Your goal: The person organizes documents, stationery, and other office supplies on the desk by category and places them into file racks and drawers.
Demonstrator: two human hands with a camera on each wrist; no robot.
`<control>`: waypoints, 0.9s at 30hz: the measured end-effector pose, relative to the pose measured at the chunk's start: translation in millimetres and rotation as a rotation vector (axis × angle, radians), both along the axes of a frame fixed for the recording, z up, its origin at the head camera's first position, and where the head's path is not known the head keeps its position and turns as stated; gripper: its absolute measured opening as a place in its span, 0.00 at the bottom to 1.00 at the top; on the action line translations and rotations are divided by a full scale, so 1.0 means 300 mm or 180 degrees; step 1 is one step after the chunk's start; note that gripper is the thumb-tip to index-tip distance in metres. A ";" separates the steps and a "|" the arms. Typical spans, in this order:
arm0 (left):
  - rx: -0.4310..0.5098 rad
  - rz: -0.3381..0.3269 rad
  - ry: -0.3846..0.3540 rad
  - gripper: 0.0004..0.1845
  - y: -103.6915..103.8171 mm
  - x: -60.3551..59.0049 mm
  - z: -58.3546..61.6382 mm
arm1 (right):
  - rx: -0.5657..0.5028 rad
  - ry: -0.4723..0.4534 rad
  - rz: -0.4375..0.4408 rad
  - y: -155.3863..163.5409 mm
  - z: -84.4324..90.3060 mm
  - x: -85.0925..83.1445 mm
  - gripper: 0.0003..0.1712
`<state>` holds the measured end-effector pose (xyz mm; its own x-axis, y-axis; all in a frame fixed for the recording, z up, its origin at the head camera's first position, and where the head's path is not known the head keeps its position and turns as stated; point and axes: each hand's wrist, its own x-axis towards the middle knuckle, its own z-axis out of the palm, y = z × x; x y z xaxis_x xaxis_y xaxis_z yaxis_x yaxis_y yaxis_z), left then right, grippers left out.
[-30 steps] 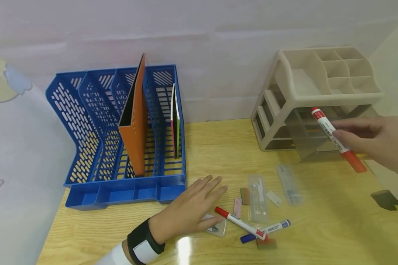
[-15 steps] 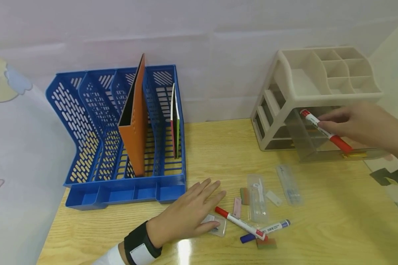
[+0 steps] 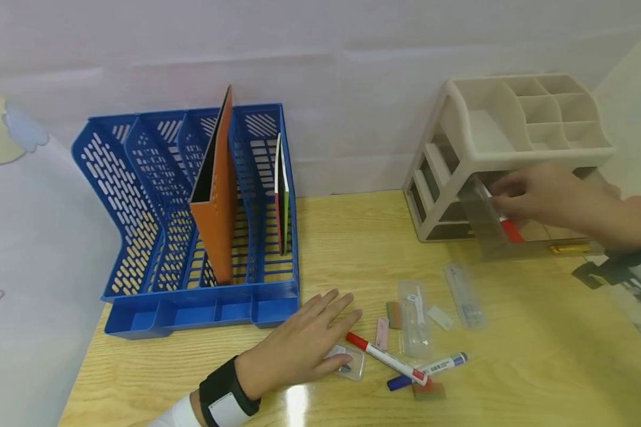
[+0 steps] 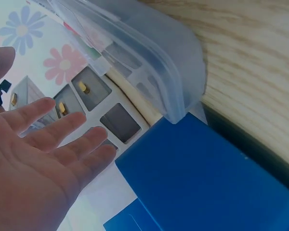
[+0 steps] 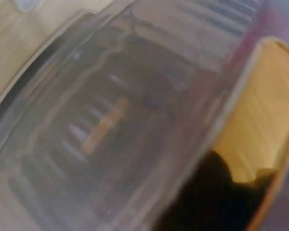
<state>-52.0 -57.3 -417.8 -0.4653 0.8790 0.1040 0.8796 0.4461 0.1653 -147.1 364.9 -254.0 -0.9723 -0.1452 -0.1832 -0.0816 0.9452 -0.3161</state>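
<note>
My right hand (image 3: 534,198) pinches a red-and-white marker (image 3: 507,225) and holds it low inside the clear drawer (image 3: 534,246), which is pulled out of the beige desk organizer (image 3: 459,154). The right wrist view is a blur of the drawer wall (image 5: 115,120). My left hand (image 3: 312,335) lies flat on the wooden table (image 3: 539,367), fingers straight, partly over a small clear case (image 3: 352,365). In the left wrist view the left hand (image 4: 48,144) shows straight fingers holding nothing. Just right of it lie a red marker (image 3: 387,359) and a blue marker (image 3: 432,367).
A blue file rack (image 3: 155,225) stands at the back left with an orange folder (image 3: 219,190) and thin books (image 3: 282,196) upright in it. Small erasers (image 3: 383,333) and two clear packets (image 3: 415,317) lie mid-table. A wall runs behind, a patterned cloth hangs at left.
My right hand has carried the red marker left and down, from above the table into the pulled-out clear drawer. The left hand has stayed flat, sliding back slightly.
</note>
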 end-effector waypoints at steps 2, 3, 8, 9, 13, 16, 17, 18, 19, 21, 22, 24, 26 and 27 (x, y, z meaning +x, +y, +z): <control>-0.0006 0.0026 0.0013 0.36 -0.002 0.001 0.001 | 0.0018 -0.0072 -0.0018 -0.005 -0.009 -0.004 0.23; -0.0015 0.0046 0.0029 0.36 -0.003 0.001 0.000 | 0.0061 -0.0088 -0.0017 -0.007 -0.013 -0.006 0.25; -0.0022 0.0169 0.0088 0.35 -0.013 0.003 -0.006 | 0.0212 -0.0082 0.0016 -0.019 -0.032 -0.017 0.29; -0.0020 0.0190 0.0096 0.35 -0.016 0.003 -0.009 | 0.0235 -0.0047 0.0045 -0.020 -0.036 -0.019 0.29; 0.0020 0.0237 0.0115 0.33 -0.020 0.001 -0.017 | 0.0236 -0.0017 0.0072 -0.026 -0.048 -0.028 0.30; 0.0013 0.0254 0.0115 0.31 -0.019 0.000 -0.020 | 0.0215 -0.0041 0.0078 -0.030 -0.049 -0.032 0.30; 0.0004 0.0259 0.0109 0.31 -0.018 0.000 -0.020 | 0.0210 -0.0034 0.0094 -0.031 -0.049 -0.032 0.29; -0.0010 0.0265 0.0101 0.31 -0.017 0.000 -0.021 | 0.0183 -0.0009 0.0120 -0.031 -0.048 -0.030 0.29; -0.0024 0.0275 0.0086 0.31 -0.017 0.001 -0.021 | 0.0155 0.0020 0.0146 -0.031 -0.047 -0.028 0.28; -0.0057 0.0285 0.0077 0.31 -0.015 0.002 -0.024 | 0.0128 0.0047 0.0188 -0.030 -0.043 -0.019 0.27; -0.0068 0.0287 0.0079 0.30 -0.015 0.002 -0.025 | 0.0108 0.0059 0.0213 -0.028 -0.042 -0.014 0.27; -0.0082 0.0288 0.0104 0.30 -0.014 0.002 -0.027 | 0.0040 0.0076 0.0240 -0.023 -0.039 -0.003 0.25; -0.0094 0.0287 0.0156 0.29 -0.013 0.000 -0.029 | -0.0031 0.0020 0.0215 -0.020 -0.033 0.008 0.25; -0.0093 0.0288 0.0178 0.29 -0.013 -0.001 -0.028 | -0.0094 -0.0013 0.0202 -0.020 -0.029 0.013 0.25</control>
<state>-52.2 -61.1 -426.4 -0.5371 0.8367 0.1069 0.8430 0.5280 0.1029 -143.3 358.9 -262.8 -0.9602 -0.2119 -0.1818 -0.1397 0.9284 -0.3442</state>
